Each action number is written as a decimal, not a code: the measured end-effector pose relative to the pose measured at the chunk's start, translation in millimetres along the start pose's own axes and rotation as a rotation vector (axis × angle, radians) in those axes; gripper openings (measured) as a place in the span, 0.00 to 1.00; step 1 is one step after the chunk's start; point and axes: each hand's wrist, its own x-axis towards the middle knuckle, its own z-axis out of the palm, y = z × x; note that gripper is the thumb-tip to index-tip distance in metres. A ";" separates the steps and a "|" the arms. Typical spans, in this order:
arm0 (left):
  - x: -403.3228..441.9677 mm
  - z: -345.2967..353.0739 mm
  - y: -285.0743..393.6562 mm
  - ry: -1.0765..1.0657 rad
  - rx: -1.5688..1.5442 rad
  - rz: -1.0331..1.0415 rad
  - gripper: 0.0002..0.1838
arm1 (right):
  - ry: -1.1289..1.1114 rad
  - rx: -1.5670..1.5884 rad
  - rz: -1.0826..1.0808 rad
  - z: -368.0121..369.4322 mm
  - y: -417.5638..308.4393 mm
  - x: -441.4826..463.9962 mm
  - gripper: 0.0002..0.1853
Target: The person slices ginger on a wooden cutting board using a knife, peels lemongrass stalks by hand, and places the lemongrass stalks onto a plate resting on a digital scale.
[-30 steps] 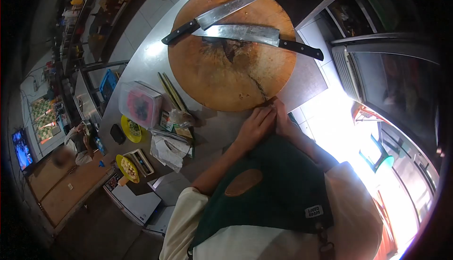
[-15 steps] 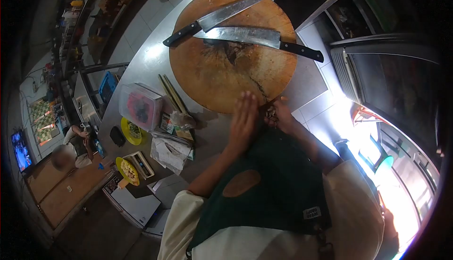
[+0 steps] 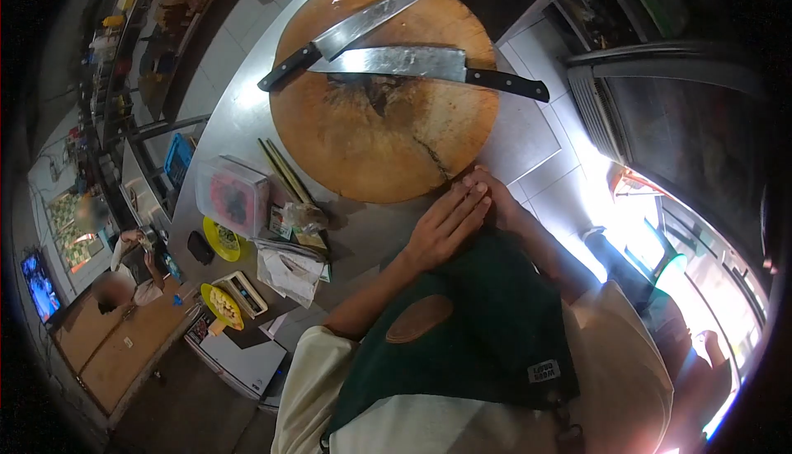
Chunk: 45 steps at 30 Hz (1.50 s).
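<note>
A round wooden chopping board [image 3: 371, 153] with a dark crack lies on the metal counter. On it rest two large black-handled kitchen knives: the upper knife [image 3: 371, 23] points up and right, the lower knife [image 3: 412, 64] has its handle over the right rim. At the board's near edge, my left hand [image 3: 450, 225] is laid with straight fingers over my right hand [image 3: 497, 194]. The right hand is cupped and closed beneath it; whatever lies in its palm is hidden. Both hands are in front of my green apron [image 3: 487, 314], apart from the knives.
Left of the board are green sticks [image 3: 285, 169], a clear plastic tub [image 3: 233, 196], papers [image 3: 289, 268] and a yellow bowl [image 3: 221, 239]. A yellow dish of pale pieces [image 3: 223, 305] stands lower left. Another person [image 3: 136, 277] is at far left; one more stands at right.
My left hand has left the board's edge and moved onto my right hand. The brownish bits seen at my right hand are hidden now. The knives stay on the board; the view has shifted slightly.
</note>
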 end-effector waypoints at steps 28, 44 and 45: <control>23.3 65.4 -9.9 -0.035 -0.063 -0.315 0.20 | -0.057 -0.307 -0.113 -40.3 -72.1 -71.4 0.22; -127.6 -5.6 59.3 0.579 0.194 -0.568 0.17 | -0.065 -0.754 0.389 99.4 43.9 -21.3 0.14; -147.5 -8.7 64.9 0.582 0.218 -0.614 0.17 | -0.045 -0.828 0.357 110.1 61.1 -24.6 0.15</control>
